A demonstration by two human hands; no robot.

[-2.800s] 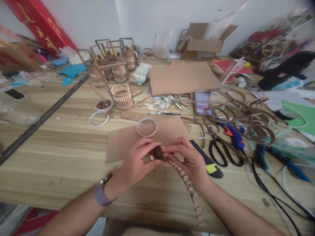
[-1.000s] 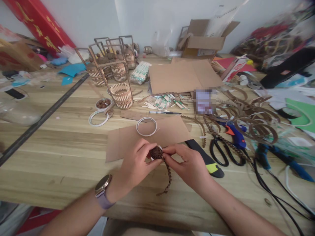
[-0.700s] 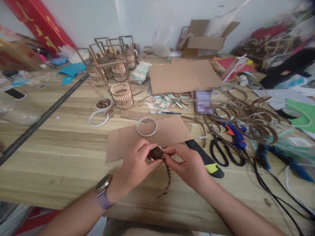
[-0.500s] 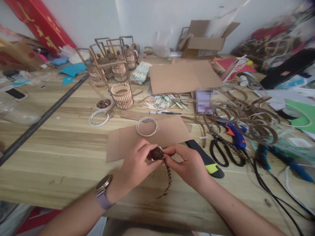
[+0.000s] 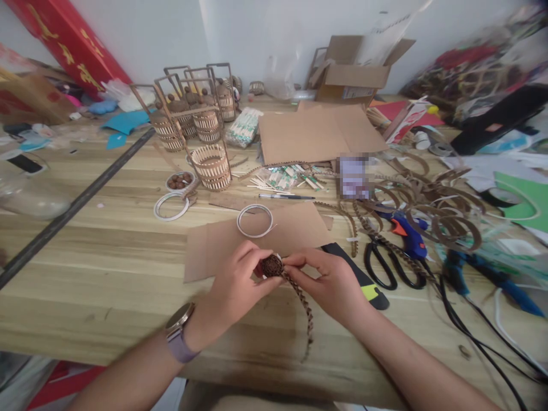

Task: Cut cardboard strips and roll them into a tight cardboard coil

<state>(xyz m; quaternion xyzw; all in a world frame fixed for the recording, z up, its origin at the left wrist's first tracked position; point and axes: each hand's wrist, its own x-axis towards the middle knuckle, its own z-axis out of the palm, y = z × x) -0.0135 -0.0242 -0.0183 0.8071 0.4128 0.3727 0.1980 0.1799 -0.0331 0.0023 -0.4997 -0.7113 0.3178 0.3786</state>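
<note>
Between the thumb and fingers of my left hand (image 5: pixel 233 278) is a small round coil (image 5: pixel 272 266), wound from a dark brown braided strip. A bit of white shows at the coil's edge. The thumb and forefinger of my right hand (image 5: pixel 333 281) are pinched at the coil's right side, where the strip leaves it; the fingertips hide the exact grip. The loose tail of the braided strip (image 5: pixel 308 314) hangs below, curving down over the table. Just beyond my hands, a roll of white tape (image 5: pixel 255 235) lies on a cardboard sheet (image 5: pixel 209 245).
Scissors (image 5: pixel 380 277), a blue glue gun (image 5: pixel 409 234) and pliers (image 5: pixel 492 279) lie to the right, with cables and curled brown strips (image 5: pixel 458 228). A black tool with a yellow-green patch (image 5: pixel 342 262) is beside my right hand. Small slatted baskets (image 5: pixel 210 166) stand behind.
The strip's loose tail has swung to the right and hangs lower. Both hands stay almost in place around the coil.
</note>
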